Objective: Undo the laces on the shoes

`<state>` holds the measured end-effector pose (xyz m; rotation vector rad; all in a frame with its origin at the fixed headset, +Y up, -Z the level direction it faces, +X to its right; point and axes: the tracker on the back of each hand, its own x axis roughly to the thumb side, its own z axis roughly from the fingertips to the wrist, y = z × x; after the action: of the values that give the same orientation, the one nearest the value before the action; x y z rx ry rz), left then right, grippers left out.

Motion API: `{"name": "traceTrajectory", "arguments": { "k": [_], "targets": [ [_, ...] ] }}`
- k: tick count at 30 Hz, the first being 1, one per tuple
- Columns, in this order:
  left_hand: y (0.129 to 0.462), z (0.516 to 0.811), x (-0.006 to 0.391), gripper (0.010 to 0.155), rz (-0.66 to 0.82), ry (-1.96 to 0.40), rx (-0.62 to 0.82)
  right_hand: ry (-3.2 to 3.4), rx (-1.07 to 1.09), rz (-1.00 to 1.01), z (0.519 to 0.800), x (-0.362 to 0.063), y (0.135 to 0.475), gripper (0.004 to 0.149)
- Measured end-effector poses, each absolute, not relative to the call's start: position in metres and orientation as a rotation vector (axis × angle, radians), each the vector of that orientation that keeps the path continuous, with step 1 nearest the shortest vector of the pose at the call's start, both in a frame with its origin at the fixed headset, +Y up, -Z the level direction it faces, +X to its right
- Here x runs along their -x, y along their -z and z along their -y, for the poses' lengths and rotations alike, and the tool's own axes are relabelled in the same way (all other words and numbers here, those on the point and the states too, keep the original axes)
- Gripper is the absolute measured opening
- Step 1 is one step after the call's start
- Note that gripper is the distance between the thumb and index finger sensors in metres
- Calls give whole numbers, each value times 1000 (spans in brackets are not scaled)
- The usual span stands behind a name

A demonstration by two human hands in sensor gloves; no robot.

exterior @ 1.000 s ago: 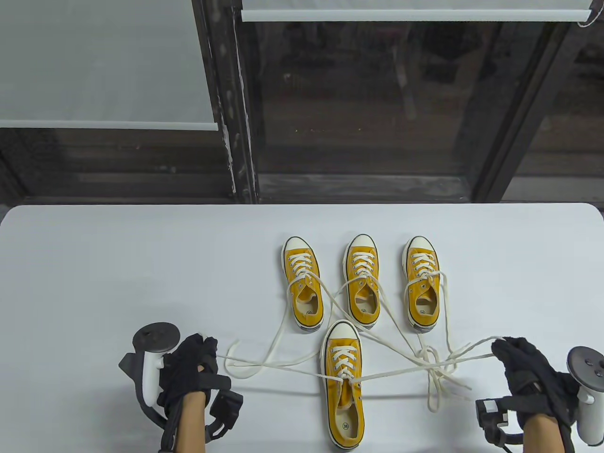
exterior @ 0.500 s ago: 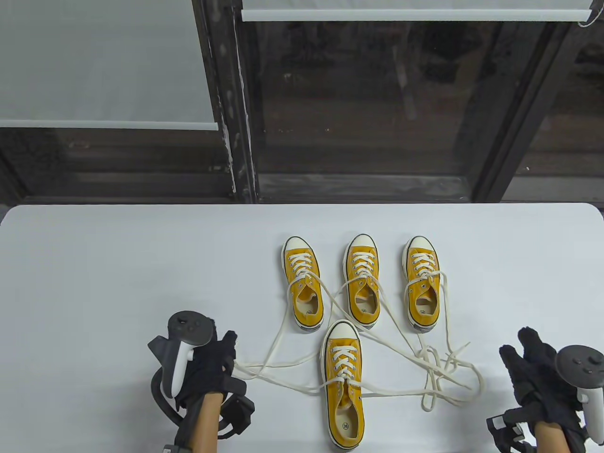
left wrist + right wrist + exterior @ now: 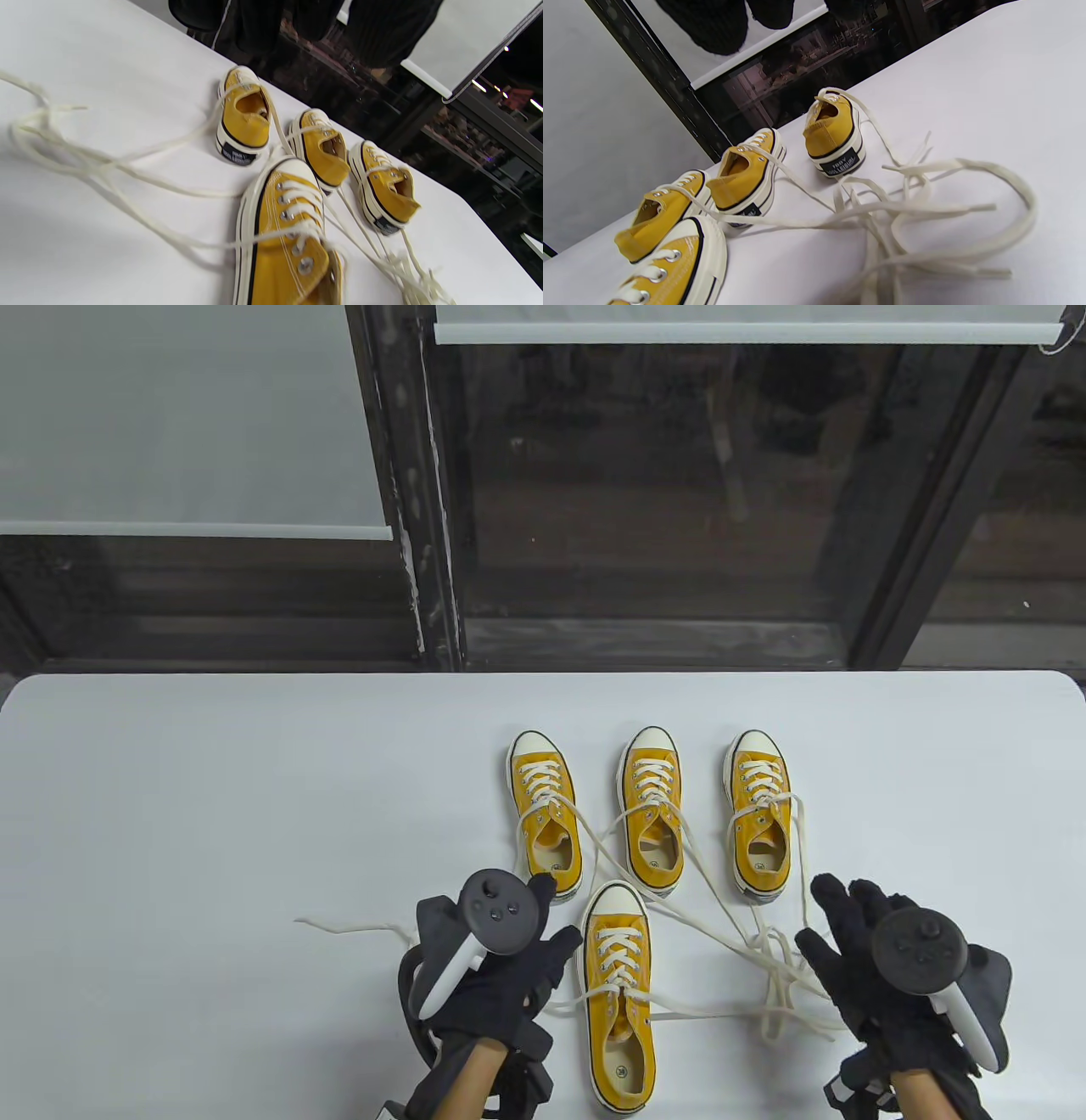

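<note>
Both hands have moved inward since half a second ago and now flank the near shoe [image 3: 618, 997]. Left hand [image 3: 501, 976] sits just left of its toe, right hand [image 3: 882, 967] over the lace tangle [image 3: 776, 976] on the right; fingers on both are spread and hold nothing (laces dropped). Three more yellow shoes [image 3: 649, 810] stand in a row behind, toes away, on the white surface [image 3: 212, 814]. Loose laces trail from all four; one end [image 3: 339, 925] lies out to the left.

White table [image 3: 212, 780], dark window frame [image 3: 407, 517], 2 blinds [image 3: 187, 415]
</note>
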<state>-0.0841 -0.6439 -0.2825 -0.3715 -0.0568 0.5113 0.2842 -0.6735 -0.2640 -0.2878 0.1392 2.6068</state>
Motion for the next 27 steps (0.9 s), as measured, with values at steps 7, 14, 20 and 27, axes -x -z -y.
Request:
{"name": "traceTrajectory", "arguments": {
  "k": [7,14,20,27],
  "targets": [
    [283,670,64,67,98,-477,561,-2664,307,-129,683,-282,267,63],
    [285,720,31,85,17,-214,889,-2740,324,-124,690,-277,266,64],
    [279,756,7,87,-31,-17,980,-2721,332,-137,694,-280,266,64],
    [279,739,13,52,-49,-49,825,-2718,342,-148,696,-280,266,64]
  ]
}}
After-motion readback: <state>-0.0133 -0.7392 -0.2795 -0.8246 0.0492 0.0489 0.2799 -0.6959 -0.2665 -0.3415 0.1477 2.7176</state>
